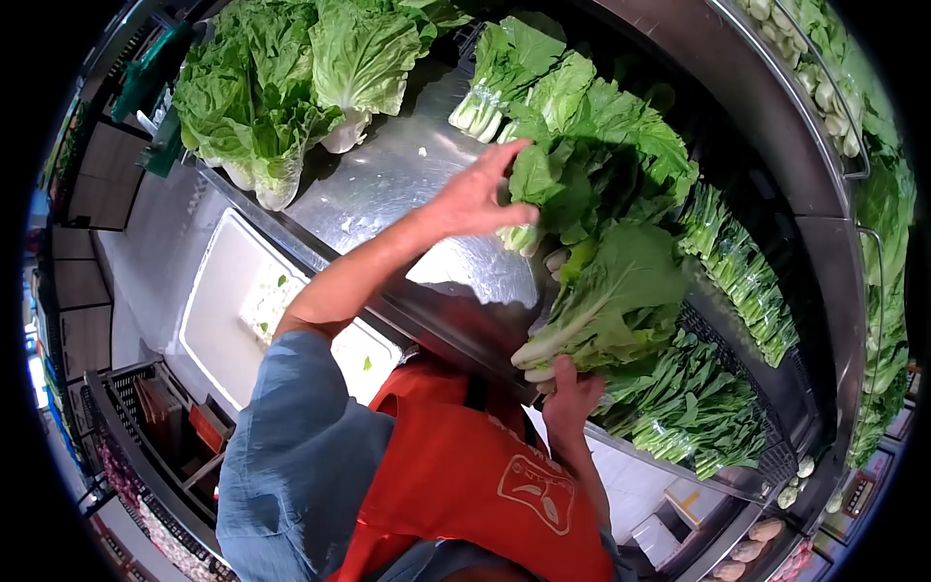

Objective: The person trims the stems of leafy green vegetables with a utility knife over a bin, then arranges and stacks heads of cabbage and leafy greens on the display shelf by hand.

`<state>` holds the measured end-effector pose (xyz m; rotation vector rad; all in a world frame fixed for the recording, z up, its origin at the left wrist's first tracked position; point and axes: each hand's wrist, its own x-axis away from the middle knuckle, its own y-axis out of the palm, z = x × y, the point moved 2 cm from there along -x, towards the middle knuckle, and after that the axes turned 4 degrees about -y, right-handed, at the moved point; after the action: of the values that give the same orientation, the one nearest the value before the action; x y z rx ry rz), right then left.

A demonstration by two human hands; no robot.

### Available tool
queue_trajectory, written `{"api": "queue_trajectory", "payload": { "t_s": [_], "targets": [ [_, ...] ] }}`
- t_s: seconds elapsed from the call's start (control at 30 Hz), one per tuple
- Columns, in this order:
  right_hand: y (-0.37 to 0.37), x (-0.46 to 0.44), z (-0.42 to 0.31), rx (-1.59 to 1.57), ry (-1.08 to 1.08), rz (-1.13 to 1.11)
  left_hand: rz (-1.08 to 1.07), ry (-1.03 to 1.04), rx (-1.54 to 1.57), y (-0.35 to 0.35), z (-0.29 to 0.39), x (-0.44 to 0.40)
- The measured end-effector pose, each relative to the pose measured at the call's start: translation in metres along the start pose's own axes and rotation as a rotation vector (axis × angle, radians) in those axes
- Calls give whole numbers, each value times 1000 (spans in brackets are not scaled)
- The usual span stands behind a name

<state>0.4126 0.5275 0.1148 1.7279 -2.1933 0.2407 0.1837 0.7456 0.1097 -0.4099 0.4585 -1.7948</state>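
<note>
My right hand [572,393] is closed around the pale stem ends of a bunch of leafy greens [621,291], its broad leaves pointing up and away from me. My left hand [485,194] reaches over the metal counter, thumb and fingers spread apart beside the dark leaves of another leafy bunch [562,189]. Whether its fingertips touch those leaves I cannot tell. Just beyond lie more bunches of greens with white stems [582,102], some wrapped near the stems.
Large lettuces [262,97] stand at the counter's far left. A white tray [208,301] with leaf scraps sits below the metal counter [388,194]. Wrapped thin-stemmed greens [737,272] and dark leafy bundles [689,403] line the right side. A steel shelf edge [824,184] curves along the far right.
</note>
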Motion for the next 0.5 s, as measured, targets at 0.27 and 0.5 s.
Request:
{"api": "queue_trajectory", "payload": {
  "t_s": [0.27, 0.5],
  "targets": [
    [9, -2, 22, -99, -148, 34, 700, 168, -165, -78, -59, -90],
    [12, -10, 31, 73, -109, -2, 214, -222, 416, -59, -88, -150]
  ]
}}
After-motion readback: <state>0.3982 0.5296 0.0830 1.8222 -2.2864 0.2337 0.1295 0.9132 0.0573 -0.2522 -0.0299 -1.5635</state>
